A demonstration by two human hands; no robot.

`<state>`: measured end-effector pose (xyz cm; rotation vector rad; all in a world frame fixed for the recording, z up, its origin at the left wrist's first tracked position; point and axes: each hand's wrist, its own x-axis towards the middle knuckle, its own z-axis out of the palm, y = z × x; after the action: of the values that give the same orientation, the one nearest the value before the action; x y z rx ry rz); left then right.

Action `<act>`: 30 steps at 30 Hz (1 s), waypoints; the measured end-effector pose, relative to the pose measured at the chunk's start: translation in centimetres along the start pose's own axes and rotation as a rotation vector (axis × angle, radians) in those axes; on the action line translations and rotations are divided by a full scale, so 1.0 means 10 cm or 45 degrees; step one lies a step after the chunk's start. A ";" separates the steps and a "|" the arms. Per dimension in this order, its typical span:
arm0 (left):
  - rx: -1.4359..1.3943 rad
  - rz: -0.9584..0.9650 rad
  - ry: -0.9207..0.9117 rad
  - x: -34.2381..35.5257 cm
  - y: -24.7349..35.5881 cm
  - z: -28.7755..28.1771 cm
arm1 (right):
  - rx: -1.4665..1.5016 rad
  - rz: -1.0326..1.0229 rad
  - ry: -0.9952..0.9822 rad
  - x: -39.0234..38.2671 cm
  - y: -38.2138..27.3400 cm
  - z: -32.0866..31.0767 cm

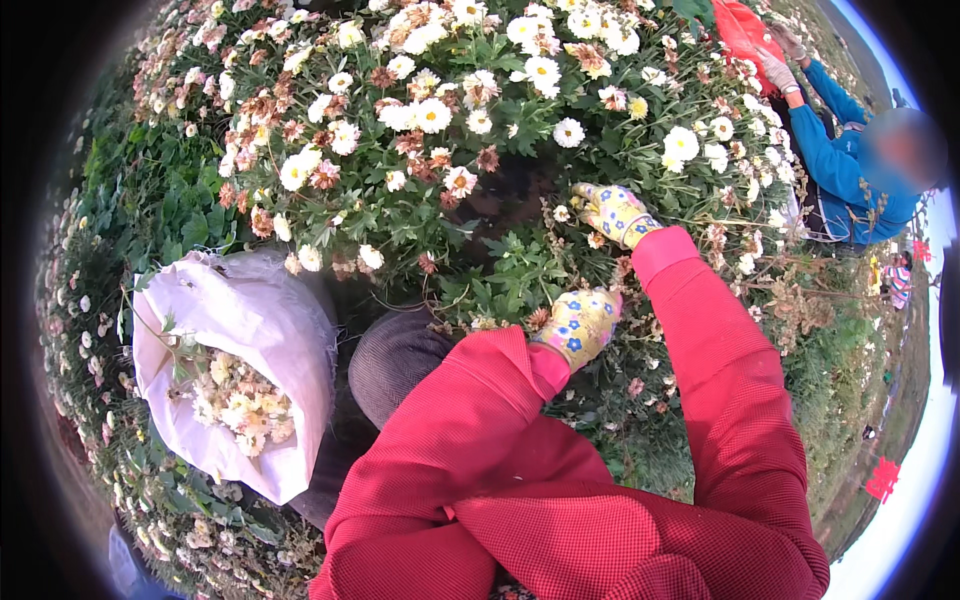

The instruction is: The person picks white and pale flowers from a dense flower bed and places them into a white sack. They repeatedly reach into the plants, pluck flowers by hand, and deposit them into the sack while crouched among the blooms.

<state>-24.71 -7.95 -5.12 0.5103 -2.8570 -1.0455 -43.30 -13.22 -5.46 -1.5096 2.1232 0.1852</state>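
Note:
Both my hands wear yellow gloves with a blue flower print and reach into a dense bush of white chrysanthemums. My right hand is among the stems at the bush's near side, its fingers bent together; whatever is between them is too small to make out. Closer to me, my left hand shows its back, with its fingers turned down and hidden in the foliage. Beside it are green leaves and a brownish, withered bloom. Many other blooms on the bush are brown and dried.
An open white sack stands at my left, with picked flower heads inside. My knee is between the sack and my left arm. At the far right, a person in blue works with gloved hands by a red bag.

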 end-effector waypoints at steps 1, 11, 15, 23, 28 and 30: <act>-0.015 0.015 -0.008 0.00 0.02 -0.04 | 0.047 -0.040 0.003 0.05 0.07 0.08; -0.015 0.013 0.156 0.03 0.01 -0.05 | 0.806 0.005 0.275 -0.20 -0.17 -0.43; -0.053 0.013 0.071 0.07 0.07 -0.18 | 0.236 -0.352 0.884 0.22 -0.01 -0.68; 0.158 0.070 0.069 0.13 0.09 -0.10 | -0.090 -0.430 0.106 0.79 -0.05 -0.34; 0.191 0.052 0.082 0.12 0.09 -0.15 | -0.178 -0.392 0.001 0.41 -0.23 -0.32; 0.127 0.067 0.060 0.14 0.12 -0.15 | -0.448 -0.466 -0.063 0.38 -0.13 -0.24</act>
<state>-26.16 -8.48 -3.26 0.4576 -2.8753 -0.8744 -43.81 -17.87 -5.04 -2.0416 1.8007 0.4754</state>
